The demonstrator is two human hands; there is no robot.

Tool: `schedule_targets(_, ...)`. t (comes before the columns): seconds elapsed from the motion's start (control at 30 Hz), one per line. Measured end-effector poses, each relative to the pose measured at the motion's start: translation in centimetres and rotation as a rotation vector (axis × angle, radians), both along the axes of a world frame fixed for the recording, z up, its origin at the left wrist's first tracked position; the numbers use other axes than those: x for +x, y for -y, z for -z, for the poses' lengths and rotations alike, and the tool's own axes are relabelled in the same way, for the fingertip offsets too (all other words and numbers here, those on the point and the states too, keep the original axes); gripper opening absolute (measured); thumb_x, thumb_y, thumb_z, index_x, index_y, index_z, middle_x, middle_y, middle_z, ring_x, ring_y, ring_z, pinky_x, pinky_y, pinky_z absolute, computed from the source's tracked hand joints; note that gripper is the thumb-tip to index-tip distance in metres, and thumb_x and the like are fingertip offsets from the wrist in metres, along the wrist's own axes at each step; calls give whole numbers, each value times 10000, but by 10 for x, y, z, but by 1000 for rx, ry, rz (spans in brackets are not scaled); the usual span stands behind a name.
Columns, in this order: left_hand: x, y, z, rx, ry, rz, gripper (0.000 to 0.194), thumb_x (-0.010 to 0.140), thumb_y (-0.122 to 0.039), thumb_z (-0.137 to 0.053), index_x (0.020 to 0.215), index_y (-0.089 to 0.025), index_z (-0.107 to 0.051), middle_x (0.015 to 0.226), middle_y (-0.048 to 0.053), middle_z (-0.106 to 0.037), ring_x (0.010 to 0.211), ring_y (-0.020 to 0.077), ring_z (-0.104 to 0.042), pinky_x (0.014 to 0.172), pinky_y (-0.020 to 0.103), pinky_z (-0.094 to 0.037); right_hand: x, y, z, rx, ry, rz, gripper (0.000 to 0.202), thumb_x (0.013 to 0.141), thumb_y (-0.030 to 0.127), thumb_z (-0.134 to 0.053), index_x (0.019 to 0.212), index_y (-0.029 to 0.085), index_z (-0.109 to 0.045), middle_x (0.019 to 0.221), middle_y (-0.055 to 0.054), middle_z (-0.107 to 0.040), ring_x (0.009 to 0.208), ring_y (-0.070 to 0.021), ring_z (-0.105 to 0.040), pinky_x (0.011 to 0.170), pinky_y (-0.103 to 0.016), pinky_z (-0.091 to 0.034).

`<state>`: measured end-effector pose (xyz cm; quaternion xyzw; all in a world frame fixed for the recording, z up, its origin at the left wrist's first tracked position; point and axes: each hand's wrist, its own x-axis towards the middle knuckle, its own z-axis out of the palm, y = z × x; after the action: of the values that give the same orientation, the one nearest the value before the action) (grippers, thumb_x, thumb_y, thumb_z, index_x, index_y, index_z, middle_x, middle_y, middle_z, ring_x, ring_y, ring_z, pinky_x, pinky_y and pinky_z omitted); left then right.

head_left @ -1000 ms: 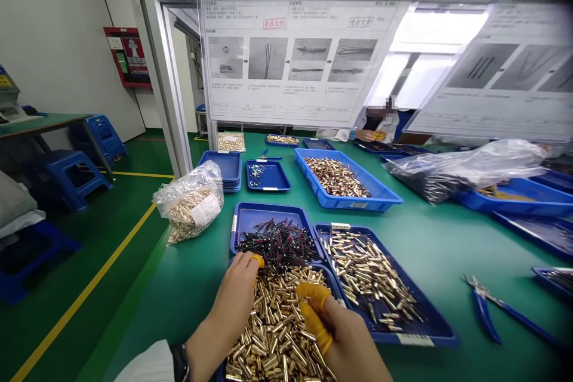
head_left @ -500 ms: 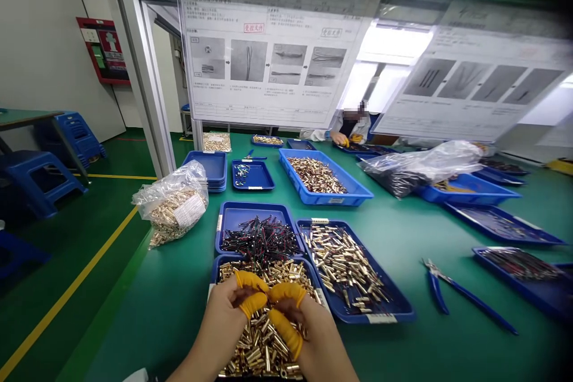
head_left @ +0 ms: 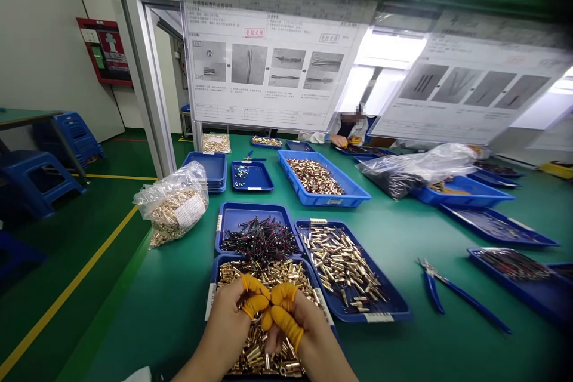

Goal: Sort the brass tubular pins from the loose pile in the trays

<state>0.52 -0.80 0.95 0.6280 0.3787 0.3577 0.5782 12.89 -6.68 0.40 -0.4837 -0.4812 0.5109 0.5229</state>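
- Fingertips [head_left: 255, 305] of my left hand [head_left: 226, 322] and right hand [head_left: 308, 331], in yellow covers, meet in the head view above the near tray [head_left: 215, 270].
- My thumb and forefinger are drawn together on each side; whatever lies between them is hidden, so I cannot tell whether I grip anything.
- Brass tubes [head_left: 286, 271] fill that tray from its far edge to its near edge, under my hands.
- Black wires [head_left: 262, 239] lie heaped in the rear tray [head_left: 250, 212], reaching its near edge.
- Brass-ended pieces [head_left: 344, 262] lie scattered in the long tray [head_left: 388, 304], just beside my right edge.
- Blue-handled pliers [head_left: 433, 289] lie on the green table [head_left: 179, 274], near the long tray's right edge.
- By the table's left edge sits a clear bag [head_left: 179, 215].
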Motion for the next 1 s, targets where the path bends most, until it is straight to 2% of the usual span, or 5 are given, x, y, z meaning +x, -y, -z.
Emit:
schedule_targets(0.3, -1, 0, 2, -42, 102, 1, 69, 711, -231, -541, 677, -173, -556, 659, 7, -559, 683, 187, -527, 625, 266, -413, 4, -3, -7, -52, -341, -83, 286, 775, 443, -613, 776, 168, -537, 571, 20, -624, 447, -79, -571, 482, -193, -458)
schedule_targets(0.43, -2, -3, -3, 17, 26, 58, 86, 727, -223, -523, 673, -177, -574, 675, 12, -569, 679, 188, -518, 624, 268, -405, 14, -5, -8, -51, -223, -119, 284, 716, 408, -685, 786, 173, -542, 603, 6, -647, 479, -119, -602, 517, -243, -482)
schedule_targets(0.67, -7, -10, 15, 343, -406, 178, 237, 646, 19, -456, 651, -195, -558, 775, 15, -568, 768, 205, -496, 656, 278, -371, 24, -4, -3, -45, 87, 184, 274, 668, 409, -708, 713, 153, -621, 563, 2, -609, 498, -147, -590, 537, -282, -476)
schedule_targets(0.8, -5, -4, 21, 480, -546, 296, 362, 578, 105, -365, 683, -194, -538, 822, 39, -576, 821, 211, -481, 716, 297, -374, 23, -2, -1, -7, 246, 266, 251, 716, 404, -644, 701, 158, -597, 586, 4, -570, 489, -144, -552, 499, -274, -453)
schedule_targets(1.0, -3, 4, 13, 487, -712, 383, 475, 547, 114, -375, 885, -159, -567, 984, 118, -561, 973, 284, -456, 795, 370, -384, 19, -1, 1, -7, 333, 254, 328, 801, 485, -498, 652, 194, -467, 509, 40, -492, 389, -104, -455, 379, -215, -362)
